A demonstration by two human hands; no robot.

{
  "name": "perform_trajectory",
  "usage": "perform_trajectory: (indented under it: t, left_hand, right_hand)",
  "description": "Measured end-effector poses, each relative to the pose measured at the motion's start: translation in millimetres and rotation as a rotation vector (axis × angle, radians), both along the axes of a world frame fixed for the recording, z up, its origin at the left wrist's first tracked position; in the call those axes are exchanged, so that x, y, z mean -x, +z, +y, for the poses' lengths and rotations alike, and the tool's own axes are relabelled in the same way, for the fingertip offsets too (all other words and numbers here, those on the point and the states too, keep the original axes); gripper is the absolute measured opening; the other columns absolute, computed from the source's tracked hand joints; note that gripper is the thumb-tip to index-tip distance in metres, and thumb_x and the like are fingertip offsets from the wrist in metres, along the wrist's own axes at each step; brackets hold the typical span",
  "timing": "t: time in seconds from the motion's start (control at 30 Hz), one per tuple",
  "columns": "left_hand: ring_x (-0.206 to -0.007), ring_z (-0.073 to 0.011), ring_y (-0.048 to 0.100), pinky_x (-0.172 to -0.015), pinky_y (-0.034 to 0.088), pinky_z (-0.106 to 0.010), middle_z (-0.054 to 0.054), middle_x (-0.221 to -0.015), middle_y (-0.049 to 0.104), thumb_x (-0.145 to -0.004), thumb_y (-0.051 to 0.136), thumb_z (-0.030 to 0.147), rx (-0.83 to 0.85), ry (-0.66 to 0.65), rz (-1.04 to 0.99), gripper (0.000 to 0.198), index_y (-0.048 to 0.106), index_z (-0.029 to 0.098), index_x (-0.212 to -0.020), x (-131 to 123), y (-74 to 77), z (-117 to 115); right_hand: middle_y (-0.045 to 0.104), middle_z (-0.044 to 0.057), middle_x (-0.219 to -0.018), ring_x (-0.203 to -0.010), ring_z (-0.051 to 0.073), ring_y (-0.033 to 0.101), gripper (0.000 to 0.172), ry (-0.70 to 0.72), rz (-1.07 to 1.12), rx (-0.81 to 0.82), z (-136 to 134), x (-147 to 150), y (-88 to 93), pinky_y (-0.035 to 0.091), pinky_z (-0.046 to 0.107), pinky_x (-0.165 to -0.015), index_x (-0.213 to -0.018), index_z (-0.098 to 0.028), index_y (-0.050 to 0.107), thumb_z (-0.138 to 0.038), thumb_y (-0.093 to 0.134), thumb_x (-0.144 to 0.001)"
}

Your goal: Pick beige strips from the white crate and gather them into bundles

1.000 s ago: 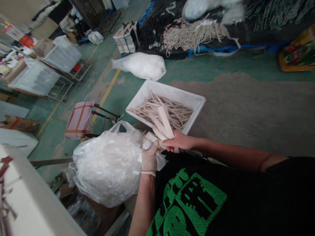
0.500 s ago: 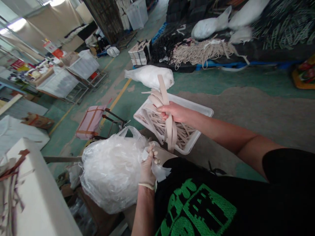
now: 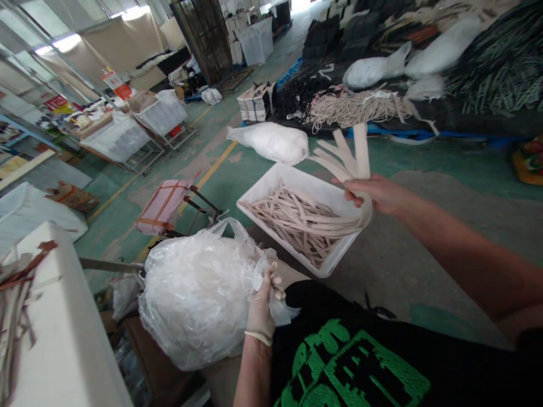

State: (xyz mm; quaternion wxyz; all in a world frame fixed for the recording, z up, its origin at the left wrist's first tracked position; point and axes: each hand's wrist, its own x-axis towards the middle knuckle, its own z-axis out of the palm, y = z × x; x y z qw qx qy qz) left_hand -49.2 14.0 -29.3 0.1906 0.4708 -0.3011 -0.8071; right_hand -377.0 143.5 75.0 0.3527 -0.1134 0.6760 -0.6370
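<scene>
My right hand (image 3: 375, 194) is bare and closed round a bunch of flat beige strips (image 3: 360, 151). Their ends fan out above the fist, and the lower parts curve down over the rim of a white plastic bin (image 3: 271, 172). Inside that bin lies a tangled heap of similar beige strips (image 3: 292, 217). My left hand (image 3: 263, 302) wears a thin pale glove. Its fingers are curled round the gathered edge of a bulging clear plastic bag (image 3: 195, 299), which rests beside my lap. What fills the bag looks whitish and cannot be made out.
A stool with a pink cushion (image 3: 163, 206) stands beyond the bag. Past the bin, a wrapped white bundle (image 3: 271, 141) lies on the green floor. Cords and straps (image 3: 360, 107) are piled on a low pallet behind. At left is a white table edge (image 3: 63, 305) with scraps on it.
My right hand has moved right and away from over the bin, carrying the strips to its right rim. The left hand keeps its hold on the bag. The view has shifted slightly.
</scene>
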Motion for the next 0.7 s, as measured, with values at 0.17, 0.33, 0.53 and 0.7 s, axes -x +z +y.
perform_trajectory:
  t: [0.17, 0.33, 0.53, 0.7]
  left_hand:
    - [-0.046, -0.0063, 0.054, -0.046, 0.043, -0.019, -0.001, -0.072, 0.069, -0.065, 0.088, 0.058, 0.078, -0.120, 0.065, 0.063, 0.077, 0.016, -0.111, 3, 14.7, 6]
    - [-0.041, -0.0102, 0.056, -0.041, 0.041, -0.022, -0.006, -0.070, 0.074, -0.069, 0.082, 0.064, 0.172, -0.395, 0.099, 0.063, 0.078, 0.013, -0.107, 6, 29.0, 15]
    - [-0.037, -0.0097, 0.053, -0.038, 0.036, -0.022, -0.004, -0.061, 0.071, -0.073, 0.078, 0.063, 0.240, -0.644, 0.014, 0.057, 0.078, 0.013, -0.101, 1, 35.0, 22]
    - [-0.034, -0.0088, 0.048, -0.036, 0.031, -0.022, -0.004, -0.057, 0.069, -0.072, 0.076, 0.065, 0.281, -0.664, -0.138, 0.052, 0.074, 0.013, -0.081, 1, 36.5, 23]
  right_hand:
    - [0.055, 0.002, -0.056, -0.041, 0.004, 0.042, 0.024, -0.020, -0.178, -0.065, 52, -26, -12.1, 0.027, 0.028, -0.046, -0.086, -0.012, 0.072, -0.016, 0.051, -0.096]
    - [0.070, 0.007, -0.077, -0.049, 0.007, 0.049, 0.025, 0.305, -0.262, -0.026, 30, -89, -38.5, 0.034, 0.023, -0.047, -0.088, -0.014, 0.069, -0.031, 0.077, -0.072]
    - [0.072, 0.005, -0.083, -0.050, 0.008, 0.053, 0.030, 0.686, -0.177, 0.030, -19, -144, -61.5, 0.043, 0.021, -0.048, -0.087, -0.013, 0.068, -0.038, 0.077, -0.072]
    - [0.060, -0.003, -0.061, -0.047, 0.008, 0.052, 0.020, 0.767, -0.120, -0.019, -41, -155, -63.1, 0.041, 0.018, -0.044, -0.080, -0.014, 0.065, -0.028, 0.075, -0.071]
